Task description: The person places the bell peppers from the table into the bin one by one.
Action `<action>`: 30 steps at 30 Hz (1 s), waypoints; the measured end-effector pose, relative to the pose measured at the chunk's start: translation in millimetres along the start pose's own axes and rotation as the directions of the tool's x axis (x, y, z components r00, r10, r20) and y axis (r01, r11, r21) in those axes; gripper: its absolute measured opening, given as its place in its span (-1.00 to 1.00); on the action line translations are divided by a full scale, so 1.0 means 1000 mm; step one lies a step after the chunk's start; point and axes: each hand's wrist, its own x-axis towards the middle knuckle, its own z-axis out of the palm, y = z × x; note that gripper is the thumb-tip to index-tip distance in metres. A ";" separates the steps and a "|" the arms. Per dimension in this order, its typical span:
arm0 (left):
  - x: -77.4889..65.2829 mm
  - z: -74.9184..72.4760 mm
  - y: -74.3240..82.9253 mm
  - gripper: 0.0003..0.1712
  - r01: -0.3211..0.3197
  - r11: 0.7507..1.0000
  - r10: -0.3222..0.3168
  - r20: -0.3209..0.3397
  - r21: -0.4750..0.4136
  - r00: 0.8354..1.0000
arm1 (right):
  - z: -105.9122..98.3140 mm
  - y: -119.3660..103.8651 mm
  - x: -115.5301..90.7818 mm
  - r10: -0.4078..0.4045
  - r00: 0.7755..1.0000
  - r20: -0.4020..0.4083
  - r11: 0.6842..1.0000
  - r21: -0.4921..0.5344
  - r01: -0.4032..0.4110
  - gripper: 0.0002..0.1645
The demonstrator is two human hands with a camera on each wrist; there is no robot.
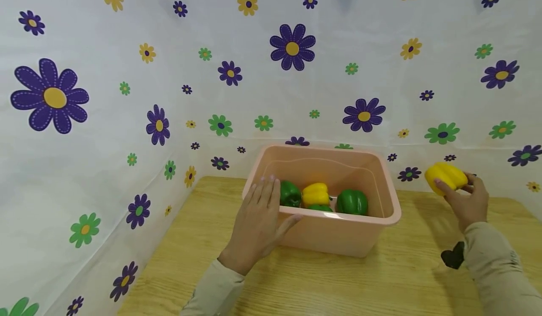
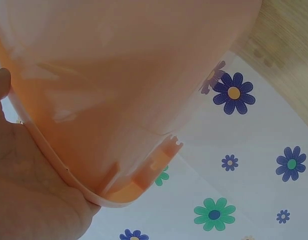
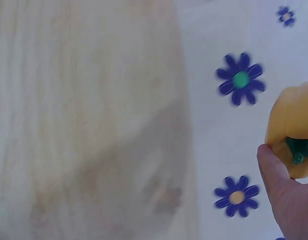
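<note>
A pink plastic bin (image 1: 322,231) stands on the table with green bell peppers (image 1: 352,202) and a yellow bell pepper (image 1: 315,195) inside. My left hand (image 1: 258,222) rests on the bin's front left rim, fingers straight over the edge and thumb along the outside. In the left wrist view the bin's wall (image 2: 118,100) fills much of the picture beside the palm. Off to the right of the bin, my right hand (image 1: 470,201) holds another yellow bell pepper (image 1: 444,177) above the table. Its green stem (image 3: 298,150) shows in the right wrist view.
The wooden table (image 1: 338,283) runs up to a white flowered cloth (image 1: 254,90) at the back and left. A dark heart-shaped patch (image 1: 454,256) lies beside the right sleeve.
</note>
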 end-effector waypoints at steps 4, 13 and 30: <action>0.001 0.000 0.000 0.03 -0.002 1.000 0.002 0.005 -0.003 1.000 | 0.000 -0.015 -0.006 -0.006 1.000 -0.012 0.978 0.209 0.009 0.05; 0.001 0.000 0.001 0.04 0.013 1.000 -0.013 0.022 -0.001 1.000 | 0.005 -0.046 -0.018 0.011 1.000 -0.019 0.908 0.418 -0.003 0.08; 0.001 0.001 0.001 0.04 0.014 1.000 -0.015 0.018 0.014 1.000 | 0.031 -0.092 -0.051 -0.190 0.981 0.044 0.797 0.590 0.128 -0.06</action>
